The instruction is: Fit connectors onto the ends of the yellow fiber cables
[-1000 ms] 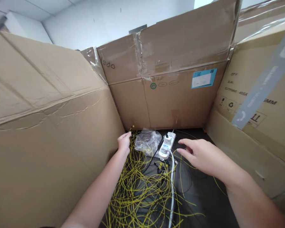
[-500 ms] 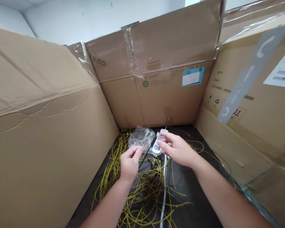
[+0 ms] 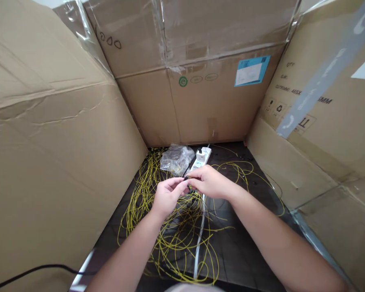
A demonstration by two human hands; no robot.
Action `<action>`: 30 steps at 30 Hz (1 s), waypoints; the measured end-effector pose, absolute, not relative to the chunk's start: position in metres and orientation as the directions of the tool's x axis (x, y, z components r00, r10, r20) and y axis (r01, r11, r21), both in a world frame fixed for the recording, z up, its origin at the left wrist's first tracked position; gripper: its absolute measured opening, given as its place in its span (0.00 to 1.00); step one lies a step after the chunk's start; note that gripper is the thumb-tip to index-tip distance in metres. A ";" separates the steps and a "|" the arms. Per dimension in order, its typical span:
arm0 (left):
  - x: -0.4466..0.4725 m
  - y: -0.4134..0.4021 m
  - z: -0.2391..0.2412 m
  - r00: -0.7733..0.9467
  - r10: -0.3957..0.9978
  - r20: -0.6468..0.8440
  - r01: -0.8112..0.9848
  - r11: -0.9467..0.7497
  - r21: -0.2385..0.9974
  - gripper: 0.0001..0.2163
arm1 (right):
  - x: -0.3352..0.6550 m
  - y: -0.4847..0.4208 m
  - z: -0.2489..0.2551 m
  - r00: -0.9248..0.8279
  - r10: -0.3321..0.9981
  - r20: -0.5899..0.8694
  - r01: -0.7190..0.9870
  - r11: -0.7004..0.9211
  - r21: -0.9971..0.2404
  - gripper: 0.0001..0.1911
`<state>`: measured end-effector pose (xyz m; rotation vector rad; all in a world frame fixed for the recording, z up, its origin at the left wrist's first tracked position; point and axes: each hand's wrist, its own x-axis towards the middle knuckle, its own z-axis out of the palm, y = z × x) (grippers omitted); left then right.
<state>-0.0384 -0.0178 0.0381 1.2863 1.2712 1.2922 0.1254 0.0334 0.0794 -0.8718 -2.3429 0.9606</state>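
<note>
Both my left hand [image 3: 167, 196] and right hand [image 3: 208, 182] are pinching a small black plug [image 3: 186, 177] above the yellow wires [image 3: 170, 231], mid-tabletop. Tugging could snag the tangle or drag the power strip [image 3: 201, 159].

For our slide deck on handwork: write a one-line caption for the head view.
Left hand and right hand pinch a small dark part above tangled yellow wires, near a white power strip, between cardboard boxes.

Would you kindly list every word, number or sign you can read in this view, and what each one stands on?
"QTY:" and "G.W." on the right carton.
"CUT(MM): 465X" and "MM" below them, middle covered by grey tape.
Handling and recycling pictograms there, lower left.
Green round mark and two ovals on the back carton: unreadable.
Blue label: print too small.
Black handwritten loops, upper left: unclear.
</note>
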 end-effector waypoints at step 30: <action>-0.056 -0.002 -0.011 -0.239 0.963 -0.120 -0.256 0.056 0.965 0.12 | 0.094 0.055 0.004 -0.546 0.824 -0.151 0.831 0.555 0.029 0.11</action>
